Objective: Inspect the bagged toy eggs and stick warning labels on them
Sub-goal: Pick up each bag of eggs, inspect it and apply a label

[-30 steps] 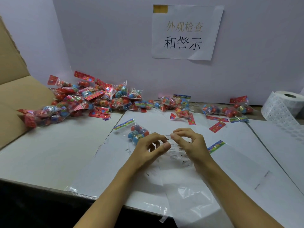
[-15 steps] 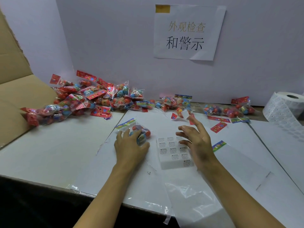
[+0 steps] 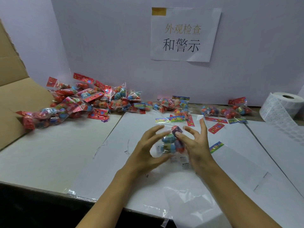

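A clear bag of toy eggs (image 3: 171, 142) with a colourful header card is held up just above the table between both hands. My left hand (image 3: 146, 152) grips its left side, fingers over the top and thumb below. My right hand (image 3: 197, 145) pinches the right side with thumb and forefinger, the other fingers spread upward. A small white label (image 3: 200, 117) seems stuck to one raised fingertip. The sheet of warning labels (image 3: 182, 162) lies flat under the bag, mostly hidden.
A big heap of bagged eggs (image 3: 92, 99) lies at the back left beside a cardboard box (image 3: 14, 99). More bags (image 3: 227, 111) sit at the back right, and a label roll (image 3: 283, 106) at the far right. An empty bag (image 3: 217, 146) lies beside my right hand.
Both hands left the label sheet. My left hand took the egg bag from the table and brought it over the sheet; my right hand joined it on the bag.
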{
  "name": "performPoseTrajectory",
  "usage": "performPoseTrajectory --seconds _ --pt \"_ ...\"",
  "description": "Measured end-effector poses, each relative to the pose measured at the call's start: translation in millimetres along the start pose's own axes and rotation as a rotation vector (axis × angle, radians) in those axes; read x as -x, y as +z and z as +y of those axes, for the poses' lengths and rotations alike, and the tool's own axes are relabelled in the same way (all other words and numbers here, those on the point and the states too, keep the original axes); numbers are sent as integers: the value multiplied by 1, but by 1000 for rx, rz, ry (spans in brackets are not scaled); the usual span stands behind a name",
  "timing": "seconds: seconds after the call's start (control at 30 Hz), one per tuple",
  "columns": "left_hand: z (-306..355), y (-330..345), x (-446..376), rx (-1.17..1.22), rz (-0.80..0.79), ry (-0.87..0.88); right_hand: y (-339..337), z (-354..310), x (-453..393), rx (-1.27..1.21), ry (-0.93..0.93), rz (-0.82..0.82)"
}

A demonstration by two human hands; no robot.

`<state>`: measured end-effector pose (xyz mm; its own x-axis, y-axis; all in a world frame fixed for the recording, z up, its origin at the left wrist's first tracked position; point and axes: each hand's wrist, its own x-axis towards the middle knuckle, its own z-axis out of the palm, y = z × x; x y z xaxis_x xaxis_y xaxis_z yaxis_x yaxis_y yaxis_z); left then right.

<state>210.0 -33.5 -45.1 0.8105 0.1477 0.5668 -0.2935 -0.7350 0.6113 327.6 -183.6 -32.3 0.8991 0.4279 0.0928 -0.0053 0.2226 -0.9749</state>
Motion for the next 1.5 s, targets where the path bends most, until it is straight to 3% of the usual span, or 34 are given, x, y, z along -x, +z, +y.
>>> performPoseTrajectory --seconds 0.07,0.17,0.23,0.6,0.8,1.07,1.17,1.3,1.4,1.5 --pt "2 -1 -2 90 37 -120 -1 0 0 23 -27 0" --pt "10 -4 -5 430 131 -431 1 -2 3 79 -57 -92" --pt "8 -4 -8 557 147 -514 4 -3 6 107 -67 -152" --pt "11 -3 -5 499 86 -470 5 -1 3 148 -150 -65" --pt "9 1 -2 447 -155 -451 6 -2 3 130 -175 51" --pt "13 0 -4 455 -90 -395 8 -4 6 115 -207 74" --pt "13 -1 -5 571 -77 -428 7 -9 8 74 -170 105" --pt "11 -5 -6 669 54 -428 -1 -13 3 16 -171 159" --pt "7 -8 -5 642 108 -397 -2 -13 4 21 -225 80" --pt "4 -8 -3 580 115 -343 0 -11 9 186 -236 -61"
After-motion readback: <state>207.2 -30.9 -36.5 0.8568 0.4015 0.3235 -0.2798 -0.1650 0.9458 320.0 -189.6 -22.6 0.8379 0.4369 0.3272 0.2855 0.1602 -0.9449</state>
